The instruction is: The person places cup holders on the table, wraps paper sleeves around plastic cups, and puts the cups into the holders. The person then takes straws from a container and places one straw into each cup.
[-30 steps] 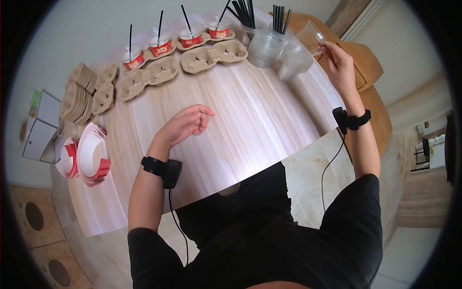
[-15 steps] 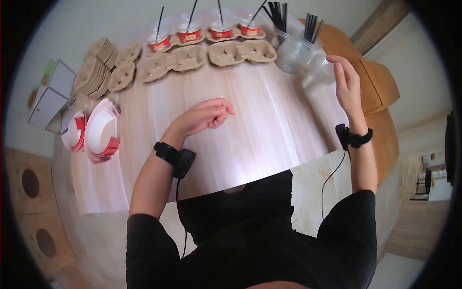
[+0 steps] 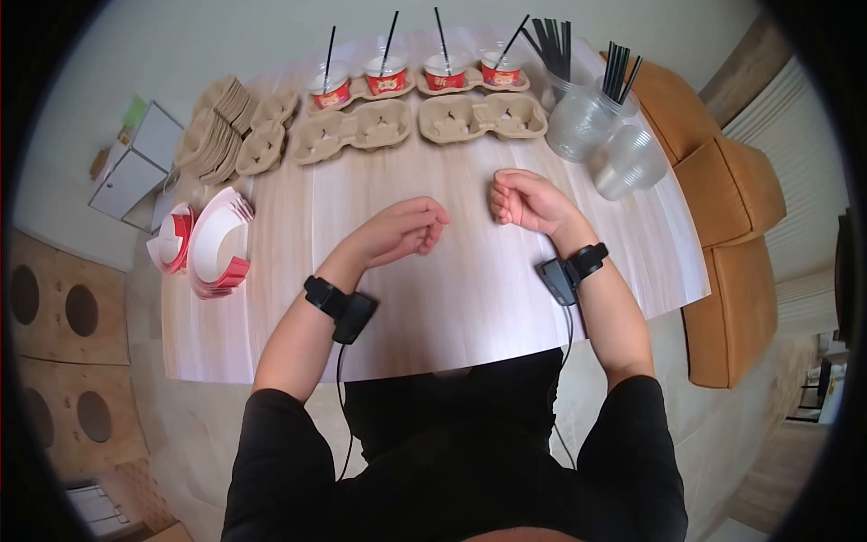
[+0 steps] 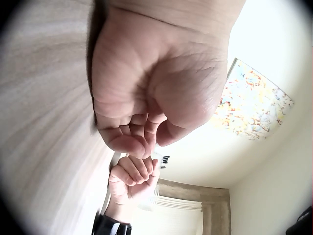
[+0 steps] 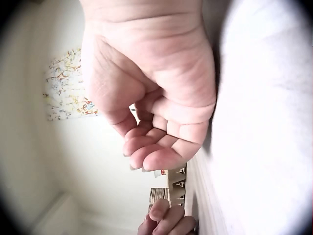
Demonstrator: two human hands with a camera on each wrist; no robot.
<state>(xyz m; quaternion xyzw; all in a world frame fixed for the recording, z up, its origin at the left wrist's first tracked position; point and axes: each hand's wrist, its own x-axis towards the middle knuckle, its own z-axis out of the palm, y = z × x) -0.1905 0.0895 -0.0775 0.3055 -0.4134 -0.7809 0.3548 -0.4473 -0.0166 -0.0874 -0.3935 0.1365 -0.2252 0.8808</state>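
Both hands rest at the table (image 3: 361,316), apart from each other, with fingers loosely curled and nothing held. The left hand (image 3: 397,233) lies near the middle; its palm and bent fingers fill the left wrist view. To its right, the right hand (image 3: 533,203) lies a little farther forward, its palm bare in the right wrist view. Beyond the hands sit two cardboard cup carriers (image 3: 354,133) with vacant wells. Behind those, several clear cups with red printed sleeves (image 3: 388,83) and black straws stand in more carriers.
Stacked clear plastic cups (image 3: 576,126) stand at the back right beside bundled black straws (image 3: 618,70); another cup stack (image 3: 625,164) lies tilted nearby. Piled carriers (image 3: 209,144) and red-and-white paper sleeves (image 3: 215,242) occupy the left side. A brown sofa (image 3: 736,190) adjoins the table's right edge.
The right hand has let go of the clear cup at the tilted stack and come back left to the table's middle. The left hand stays in place while the head view shifts.
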